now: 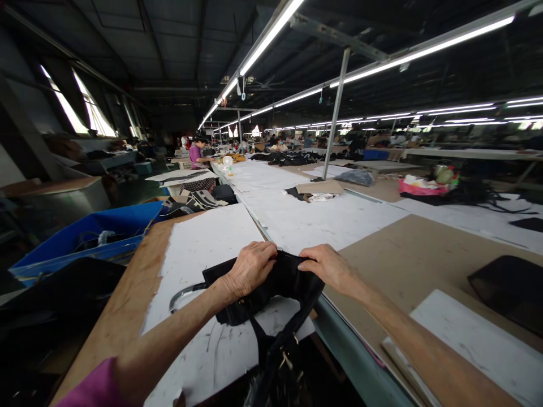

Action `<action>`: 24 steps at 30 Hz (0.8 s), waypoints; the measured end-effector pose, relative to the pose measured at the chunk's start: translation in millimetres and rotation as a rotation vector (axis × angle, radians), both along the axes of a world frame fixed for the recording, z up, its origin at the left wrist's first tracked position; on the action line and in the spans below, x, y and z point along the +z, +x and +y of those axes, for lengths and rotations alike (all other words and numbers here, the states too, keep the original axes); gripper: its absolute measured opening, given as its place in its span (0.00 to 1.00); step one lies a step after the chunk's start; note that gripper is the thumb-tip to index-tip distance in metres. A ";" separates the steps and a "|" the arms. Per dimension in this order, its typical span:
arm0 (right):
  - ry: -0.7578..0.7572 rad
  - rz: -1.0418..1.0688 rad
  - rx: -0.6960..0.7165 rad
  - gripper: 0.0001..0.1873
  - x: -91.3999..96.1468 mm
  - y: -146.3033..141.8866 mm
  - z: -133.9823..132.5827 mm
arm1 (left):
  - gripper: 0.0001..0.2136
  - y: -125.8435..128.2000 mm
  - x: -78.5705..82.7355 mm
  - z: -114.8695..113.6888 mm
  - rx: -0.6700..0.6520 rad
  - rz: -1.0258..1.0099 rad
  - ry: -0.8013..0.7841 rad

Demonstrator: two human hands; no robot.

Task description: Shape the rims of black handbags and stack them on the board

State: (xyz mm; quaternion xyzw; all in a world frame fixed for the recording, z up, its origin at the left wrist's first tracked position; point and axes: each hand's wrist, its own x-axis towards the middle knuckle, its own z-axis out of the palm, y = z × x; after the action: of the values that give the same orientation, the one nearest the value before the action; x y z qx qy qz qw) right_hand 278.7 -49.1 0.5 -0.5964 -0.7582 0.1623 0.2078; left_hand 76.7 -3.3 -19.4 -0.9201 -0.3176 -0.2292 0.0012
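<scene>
A black handbag (288,280) is held up over the white-covered table, its top edge pinched between both hands. My left hand (254,265) is closed on the edge near the middle. On the right end of the same edge, my right hand (324,263) is closed with thumb and fingertips. A curved handle (182,297) with a shiny, see-through wrap sticks out at the bag's left side. Black straps with gold-coloured metal clasps (286,359) hang below, toward me. The bag's inside and its lower part are partly hidden by my left hand and forearm.
A blue bin (97,232) stands left of the table. Brown board (382,282) and a white panel (479,350) lie to the right, near a black piece (509,288). Farther off are a pink basket (422,186), a metal post (336,113) and a person (195,155) in purple.
</scene>
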 end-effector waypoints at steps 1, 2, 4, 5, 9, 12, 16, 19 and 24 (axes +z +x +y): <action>0.003 0.002 -0.002 0.10 0.3 -0.4 -0.1 | 0.02 -0.2 -0.5 -0.3 0.008 0.000 -0.002; 0.003 0.003 -0.004 0.10 0.7 -0.9 -0.3 | 0.02 -0.4 -0.9 -0.3 0.016 -0.001 -0.003; 0.004 0.003 -0.012 0.09 1.4 -1.8 -0.5 | 0.03 -0.4 -2.0 0.3 0.023 -0.007 -0.004; 0.003 0.003 -0.017 0.09 1.7 -2.2 -0.5 | 0.03 -0.3 -2.5 1.0 0.023 -0.011 -0.006; -0.006 0.011 -0.032 0.09 1.5 -2.9 0.6 | 0.04 1.0 -4.1 5.5 0.037 -0.062 -0.051; -0.029 0.016 -0.039 0.08 0.6 -3.0 2.2 | 0.02 1.9 -4.5 9.5 0.080 -0.147 -0.107; -0.011 -0.007 -0.057 0.09 1.0 -4.4 3.6 | 0.02 3.3 -4.2 13.7 0.125 -0.179 -0.149; 0.025 -0.034 -0.056 0.11 2.8 -6.4 3.6 | 0.02 4.3 -4.2 15.4 0.163 -0.178 -0.157; 0.054 -0.054 -0.050 0.14 3.0 -7.6 4.0 | 0.06 4.3 -4.1 18.4 0.177 -0.204 -0.189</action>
State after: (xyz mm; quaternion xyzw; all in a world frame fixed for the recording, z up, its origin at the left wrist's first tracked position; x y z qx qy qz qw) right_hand 271.1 -45.1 3.5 -0.6135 -0.7524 0.1203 0.2075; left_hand 81.0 15.1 -23.5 -0.8565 -0.4161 -0.2894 -0.0975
